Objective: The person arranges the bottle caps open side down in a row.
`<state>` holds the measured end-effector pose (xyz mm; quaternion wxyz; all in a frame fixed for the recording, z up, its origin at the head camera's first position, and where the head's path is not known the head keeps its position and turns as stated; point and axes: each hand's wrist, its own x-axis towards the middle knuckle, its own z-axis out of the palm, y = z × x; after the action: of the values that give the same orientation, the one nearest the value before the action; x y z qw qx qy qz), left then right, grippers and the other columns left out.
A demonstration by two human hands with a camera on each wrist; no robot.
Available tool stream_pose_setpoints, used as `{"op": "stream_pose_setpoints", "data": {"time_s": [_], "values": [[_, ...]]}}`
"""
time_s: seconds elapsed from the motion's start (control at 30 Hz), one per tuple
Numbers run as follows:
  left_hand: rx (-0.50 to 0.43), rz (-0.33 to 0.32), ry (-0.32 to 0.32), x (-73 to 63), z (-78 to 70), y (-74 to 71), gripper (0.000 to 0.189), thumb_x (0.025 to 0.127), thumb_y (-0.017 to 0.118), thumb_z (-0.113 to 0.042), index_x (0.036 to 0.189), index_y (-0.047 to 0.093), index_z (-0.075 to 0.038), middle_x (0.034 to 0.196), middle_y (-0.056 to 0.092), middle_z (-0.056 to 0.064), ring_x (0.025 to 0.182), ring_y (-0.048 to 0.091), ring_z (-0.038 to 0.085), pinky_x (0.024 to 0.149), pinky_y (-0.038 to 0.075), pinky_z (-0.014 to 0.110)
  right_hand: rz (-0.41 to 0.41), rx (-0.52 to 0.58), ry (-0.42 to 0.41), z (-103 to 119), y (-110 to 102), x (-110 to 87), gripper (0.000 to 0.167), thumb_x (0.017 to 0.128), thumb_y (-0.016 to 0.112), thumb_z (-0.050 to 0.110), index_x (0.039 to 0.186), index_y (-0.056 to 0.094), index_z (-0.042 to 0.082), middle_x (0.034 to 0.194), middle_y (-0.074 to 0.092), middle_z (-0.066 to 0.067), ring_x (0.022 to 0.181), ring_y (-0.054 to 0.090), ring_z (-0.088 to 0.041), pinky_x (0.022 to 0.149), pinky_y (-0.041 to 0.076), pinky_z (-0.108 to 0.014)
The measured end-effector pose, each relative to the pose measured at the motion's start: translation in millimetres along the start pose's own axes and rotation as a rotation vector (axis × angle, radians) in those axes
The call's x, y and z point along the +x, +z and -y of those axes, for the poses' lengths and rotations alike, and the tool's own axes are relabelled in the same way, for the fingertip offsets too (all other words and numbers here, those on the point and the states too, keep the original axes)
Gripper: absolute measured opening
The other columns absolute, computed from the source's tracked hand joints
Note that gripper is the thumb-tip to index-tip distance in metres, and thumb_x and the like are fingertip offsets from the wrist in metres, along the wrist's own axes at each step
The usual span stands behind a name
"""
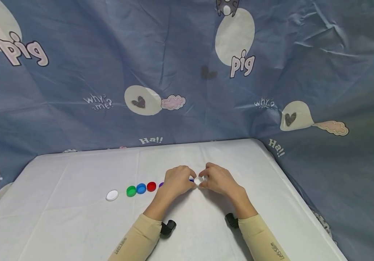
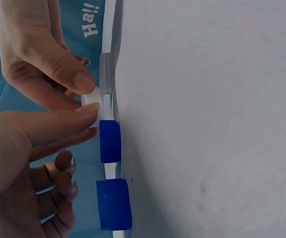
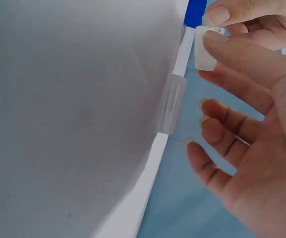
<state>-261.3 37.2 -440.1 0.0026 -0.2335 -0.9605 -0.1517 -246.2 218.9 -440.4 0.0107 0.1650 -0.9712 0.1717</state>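
Note:
Between my two hands is a small white bottle cap (image 1: 198, 181), raised over the table with its hollow side facing the head camera. My left hand (image 1: 178, 180) pinches one side of it with thumb and finger. The opposite side is pinched by my right hand (image 1: 220, 179). In the left wrist view both thumbs lie on the cap's white wall (image 2: 96, 119). Just beyond it on the table stand a dark blue cap (image 2: 110, 142) and a ribbed clear cap (image 3: 171, 104). Behind my left hand a purple cap (image 1: 161, 184) is mostly hidden.
Left of my hands a red cap (image 1: 151, 186), a blue cap (image 1: 141, 188) and a green cap (image 1: 131, 191) stand in a row. Farther left lies a white lid (image 1: 112, 195). The white-covered table (image 1: 75, 224) ends at a printed blue curtain (image 1: 187, 72).

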Motion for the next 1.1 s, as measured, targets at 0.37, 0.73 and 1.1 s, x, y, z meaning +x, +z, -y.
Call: {"op": "stream_pose_setpoints", "data": {"time_s": [0.37,0.73,1.1], "values": [[0.01,-0.057,0.063,2.6,4.0,-0.9,0.029,0.081,0.08,-0.032,0.109,0.077,-0.031,0.094,0.07,-0.006,0.068,0.053,0.007,0.053,0.042,0.027,0.041,0.376,0.009,-14.8,-6.2,3.1,0.024,0.082,0.08,0.026,0.102,0.078,0.013,0.086,0.059,-0.002,0.073,0.051,-0.014,0.064,0.044,-0.026],[0.131,-0.181,0.143,-0.3,2.8,-3.5,0.028,0.082,0.079,-0.044,0.108,0.077,-0.036,0.083,0.069,-0.008,0.072,0.059,0.011,0.05,0.039,0.022,0.078,0.586,0.042,-29.1,-9.7,0.2,0.017,0.088,0.074,0.027,0.1,0.08,0.017,0.086,0.065,-0.003,0.074,0.051,-0.013,0.068,0.045,-0.027],[0.119,-0.135,0.081,0.5,7.0,-5.6,0.026,0.088,0.071,-0.047,0.111,0.077,-0.037,0.101,0.076,-0.008,0.088,0.065,0.015,0.055,0.044,0.027,-0.001,0.52,0.015,-25.4,-6.8,2.7,0.017,0.09,0.073,0.025,0.1,0.081,0.015,0.083,0.063,-0.002,0.069,0.049,-0.013,0.062,0.042,-0.025]]}}
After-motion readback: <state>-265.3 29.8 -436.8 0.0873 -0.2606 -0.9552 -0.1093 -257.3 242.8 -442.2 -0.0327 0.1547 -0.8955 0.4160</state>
